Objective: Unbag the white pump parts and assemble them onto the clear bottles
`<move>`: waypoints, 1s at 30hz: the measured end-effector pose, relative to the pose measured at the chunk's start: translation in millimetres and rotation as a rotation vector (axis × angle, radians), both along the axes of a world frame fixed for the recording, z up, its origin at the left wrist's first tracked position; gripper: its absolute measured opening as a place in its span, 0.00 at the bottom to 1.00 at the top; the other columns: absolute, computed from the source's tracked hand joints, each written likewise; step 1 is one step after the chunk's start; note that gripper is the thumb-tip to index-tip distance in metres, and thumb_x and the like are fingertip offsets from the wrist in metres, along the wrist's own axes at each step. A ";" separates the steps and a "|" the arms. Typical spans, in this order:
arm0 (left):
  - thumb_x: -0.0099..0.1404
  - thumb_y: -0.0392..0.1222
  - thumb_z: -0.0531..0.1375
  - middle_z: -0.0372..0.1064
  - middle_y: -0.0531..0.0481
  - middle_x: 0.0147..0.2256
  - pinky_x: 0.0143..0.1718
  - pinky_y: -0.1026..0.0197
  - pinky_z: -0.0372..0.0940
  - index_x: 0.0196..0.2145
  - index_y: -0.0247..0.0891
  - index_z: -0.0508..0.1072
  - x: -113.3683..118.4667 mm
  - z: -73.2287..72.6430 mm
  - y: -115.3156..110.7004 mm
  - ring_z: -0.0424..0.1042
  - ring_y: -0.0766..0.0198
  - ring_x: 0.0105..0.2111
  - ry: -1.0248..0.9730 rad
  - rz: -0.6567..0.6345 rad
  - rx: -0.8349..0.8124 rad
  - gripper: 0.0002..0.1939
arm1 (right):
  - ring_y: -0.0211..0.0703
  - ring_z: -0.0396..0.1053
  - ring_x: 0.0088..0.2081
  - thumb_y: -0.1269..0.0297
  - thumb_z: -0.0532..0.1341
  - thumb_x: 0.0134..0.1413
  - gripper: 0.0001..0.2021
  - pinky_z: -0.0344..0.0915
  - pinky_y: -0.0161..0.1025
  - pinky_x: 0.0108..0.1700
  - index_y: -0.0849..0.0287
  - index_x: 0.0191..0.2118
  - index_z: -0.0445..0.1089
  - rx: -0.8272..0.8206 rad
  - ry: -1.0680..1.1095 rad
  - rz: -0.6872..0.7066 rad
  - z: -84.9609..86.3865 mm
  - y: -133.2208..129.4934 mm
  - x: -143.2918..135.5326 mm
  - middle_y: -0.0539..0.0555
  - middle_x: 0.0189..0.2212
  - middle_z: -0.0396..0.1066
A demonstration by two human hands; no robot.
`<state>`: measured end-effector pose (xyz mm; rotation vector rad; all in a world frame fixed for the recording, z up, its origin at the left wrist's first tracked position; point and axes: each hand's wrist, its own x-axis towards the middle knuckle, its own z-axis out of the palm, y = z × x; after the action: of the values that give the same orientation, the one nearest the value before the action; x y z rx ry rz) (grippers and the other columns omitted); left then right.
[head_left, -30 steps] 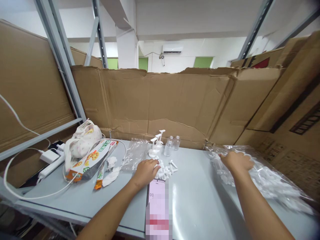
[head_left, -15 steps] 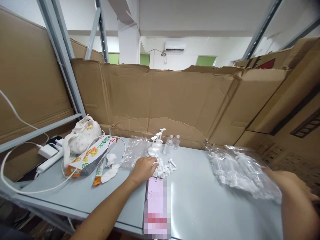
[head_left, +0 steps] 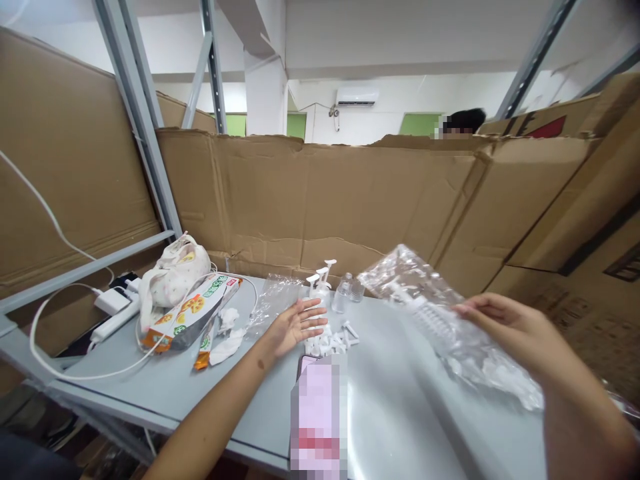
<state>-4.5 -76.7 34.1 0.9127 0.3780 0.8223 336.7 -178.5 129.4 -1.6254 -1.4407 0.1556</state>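
Observation:
My right hand point(head_left: 515, 327) pinches the edge of a clear plastic bag point(head_left: 415, 270) and holds it up at a tilt over the right of the table. White and clear plastic pieces are inside, blurred by motion. My left hand point(head_left: 300, 327) is open, fingers spread and palm turned to the right, beside a pile of small white plastic parts point(head_left: 335, 341). Behind that hand stand white pump heads point(head_left: 325, 273), their lower parts partly hidden. Small clear bottles point(head_left: 343, 297) stand just to their right.
A phone point(head_left: 320, 413) lies at the front of the grey table point(head_left: 390, 400). Leftward are a snack box point(head_left: 195, 310), an orange wrapper point(head_left: 203, 357), crumpled tissue point(head_left: 230, 343), a cloth bag point(head_left: 175, 277) and a white cable point(head_left: 90, 379). Cardboard point(head_left: 350, 207) walls the back; a person's head point(head_left: 465, 121) shows beyond.
The plastic bag has been lifted and swung left by my right hand. My left hand has opened and turned its palm sideways over the white parts. A head has appeared behind the cardboard.

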 end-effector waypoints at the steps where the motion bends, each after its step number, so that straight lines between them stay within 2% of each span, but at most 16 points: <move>1: 0.62 0.56 0.54 0.58 0.37 0.56 0.53 0.49 0.56 0.52 0.36 0.66 -1.1 0.7 -0.9 0.65 0.51 0.51 -0.035 -0.039 -0.005 0.27 | 0.44 0.69 0.28 0.46 0.63 0.40 0.18 0.62 0.36 0.28 0.57 0.25 0.68 -0.081 0.054 0.140 -2.5 1.5 -13.6 0.56 0.25 0.73; 3: 0.60 0.56 0.56 0.52 0.38 0.59 0.55 0.45 0.53 0.56 0.40 0.62 -2.3 0.9 -3.2 0.62 0.49 0.53 -0.080 -0.099 0.024 0.30 | 0.43 0.68 0.29 0.48 0.65 0.40 0.17 0.62 0.36 0.29 0.58 0.25 0.67 -0.199 0.154 0.345 -9.7 6.5 -38.1 0.55 0.25 0.72; 6: 0.56 0.54 0.62 0.50 0.39 0.60 0.54 0.42 0.54 0.59 0.45 0.58 -2.1 1.3 -7.7 0.63 0.47 0.53 -0.101 -0.146 0.068 0.35 | 0.40 0.65 0.27 0.52 0.66 0.40 0.14 0.60 0.34 0.28 0.58 0.26 0.67 -0.274 0.248 0.503 -25.3 16.9 -65.2 0.52 0.25 0.70; 8: 0.55 0.52 0.63 0.52 0.39 0.59 0.53 0.41 0.55 0.59 0.46 0.57 -1.0 2.4 -10.3 0.65 0.47 0.50 -0.086 -0.153 0.068 0.35 | 0.38 0.63 0.26 0.53 0.66 0.41 0.13 0.58 0.33 0.25 0.57 0.27 0.68 -0.299 0.295 0.530 -36.4 23.2 -77.0 0.50 0.23 0.68; 10: 0.58 0.49 0.61 0.55 0.38 0.58 0.52 0.41 0.57 0.58 0.45 0.59 0.7 3.4 -11.5 0.68 0.49 0.48 -0.049 -0.117 0.048 0.31 | 0.37 0.61 0.23 0.53 0.66 0.40 0.13 0.56 0.32 0.22 0.57 0.27 0.67 -0.319 0.329 0.523 -45.6 27.4 -83.9 0.48 0.21 0.66; 12: 0.62 0.48 0.58 0.57 0.38 0.57 0.50 0.41 0.58 0.56 0.44 0.62 2.7 3.4 -11.0 0.70 0.50 0.45 -0.018 -0.058 -0.001 0.25 | 0.38 0.64 0.25 0.53 0.67 0.39 0.14 0.59 0.33 0.24 0.56 0.27 0.67 -0.319 0.364 0.516 -52.8 29.6 -85.1 0.48 0.22 0.67; 15: 0.63 0.49 0.56 0.58 0.40 0.56 0.50 0.42 0.60 0.54 0.45 0.64 5.3 2.5 -8.3 0.71 0.51 0.44 -0.047 0.007 -0.102 0.22 | 0.48 0.70 0.37 0.52 0.68 0.38 0.18 0.66 0.40 0.36 0.55 0.35 0.68 -0.286 0.460 0.485 -62.4 32.3 -76.5 0.55 0.34 0.73; 17: 0.63 0.49 0.56 0.58 0.44 0.56 0.51 0.44 0.60 0.53 0.47 0.64 6.0 2.9 -7.1 0.70 0.51 0.46 -0.104 0.036 -0.144 0.21 | 0.52 0.68 0.47 0.51 0.67 0.40 0.25 0.66 0.45 0.44 0.52 0.46 0.66 -0.270 0.576 0.446 -70.1 34.9 -67.4 0.60 0.45 0.71; 19: 0.63 0.50 0.56 0.59 0.47 0.56 0.52 0.45 0.60 0.52 0.48 0.64 6.0 4.7 -6.9 0.69 0.52 0.48 -0.154 0.068 -0.156 0.20 | 0.54 0.66 0.50 0.49 0.66 0.43 0.30 0.65 0.48 0.47 0.50 0.53 0.63 -0.286 0.736 0.448 -78.4 37.9 -60.8 0.60 0.51 0.67; 22: 0.64 0.52 0.53 0.61 0.49 0.53 0.53 0.46 0.60 0.53 0.51 0.63 5.7 8.4 -8.2 0.69 0.54 0.49 -0.158 0.123 -0.132 0.19 | 0.55 0.66 0.51 0.46 0.64 0.43 0.32 0.64 0.50 0.48 0.50 0.55 0.63 -0.345 0.966 0.623 -88.6 40.4 -64.0 0.59 0.53 0.66; 25: 0.65 0.55 0.51 0.62 0.49 0.52 0.53 0.46 0.60 0.54 0.51 0.61 6.1 10.8 -9.6 0.67 0.55 0.50 -0.118 0.175 -0.085 0.20 | 0.57 0.60 0.56 0.45 0.64 0.42 0.33 0.61 0.54 0.52 0.48 0.55 0.63 -0.332 1.115 0.817 -93.9 39.3 -81.9 0.57 0.55 0.65; 27: 0.64 0.55 0.52 0.62 0.49 0.53 0.53 0.46 0.61 0.54 0.51 0.60 6.6 11.0 -10.1 0.67 0.55 0.50 -0.109 0.175 -0.056 0.22 | 0.54 0.57 0.58 0.50 0.64 0.46 0.30 0.59 0.57 0.54 0.45 0.57 0.60 -0.300 1.207 0.825 -95.0 37.9 -94.0 0.53 0.56 0.64; 30: 0.63 0.54 0.54 0.59 0.44 0.55 0.51 0.46 0.62 0.57 0.47 0.58 7.2 9.2 -10.8 0.68 0.54 0.48 -0.031 0.192 0.034 0.26 | 0.52 0.59 0.58 0.58 0.63 0.51 0.28 0.58 0.59 0.56 0.43 0.58 0.57 -0.302 1.301 0.770 -94.6 37.2 -100.2 0.51 0.54 0.66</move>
<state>2.7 -87.5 43.3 0.9033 0.4297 1.0201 236.4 -141.3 34.8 -0.6975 -0.8690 1.5891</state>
